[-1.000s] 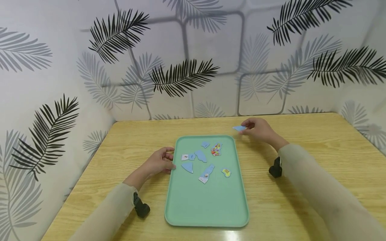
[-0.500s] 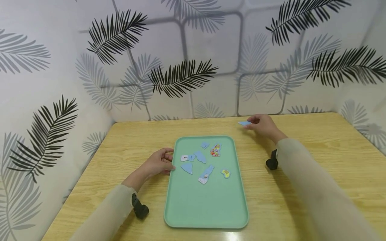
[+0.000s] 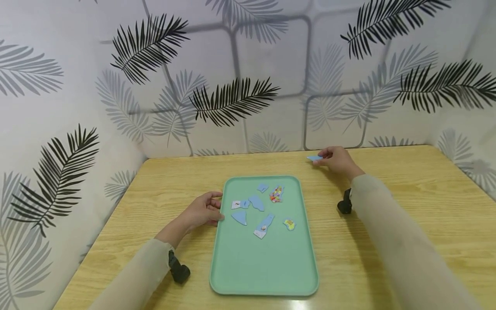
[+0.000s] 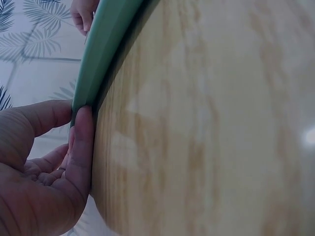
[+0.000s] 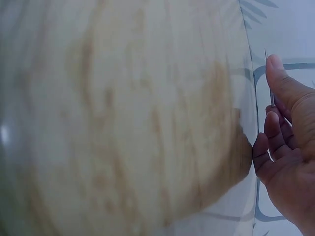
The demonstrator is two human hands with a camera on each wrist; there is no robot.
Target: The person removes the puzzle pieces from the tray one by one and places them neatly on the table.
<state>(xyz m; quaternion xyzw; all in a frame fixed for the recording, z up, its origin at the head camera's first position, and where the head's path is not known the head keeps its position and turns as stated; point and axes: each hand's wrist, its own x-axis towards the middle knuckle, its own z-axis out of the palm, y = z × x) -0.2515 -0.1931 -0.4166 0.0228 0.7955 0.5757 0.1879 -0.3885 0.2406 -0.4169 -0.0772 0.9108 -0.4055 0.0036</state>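
Note:
My right hand pinches a flat blue puzzle piece between thumb and fingers, over the table beyond the tray's far right corner. In the right wrist view this piece shows only as a thin edge by the thumb. At the left side of the green tray, my left hand holds the rim, thumb on top and fingers against the outside. Several puzzle pieces lie in the tray's far half: blue ones such as a wedge, a multicoloured one and a yellow one.
The wooden table extends on both sides of the tray. Behind it stands a leaf-patterned wall, close to the right hand. A black wrist camera sits on the left sleeve, another on the right.
My right hand has moved a little away and to the right with the blue puzzle piece, then nearly stopped. My left hand stays on the tray rim.

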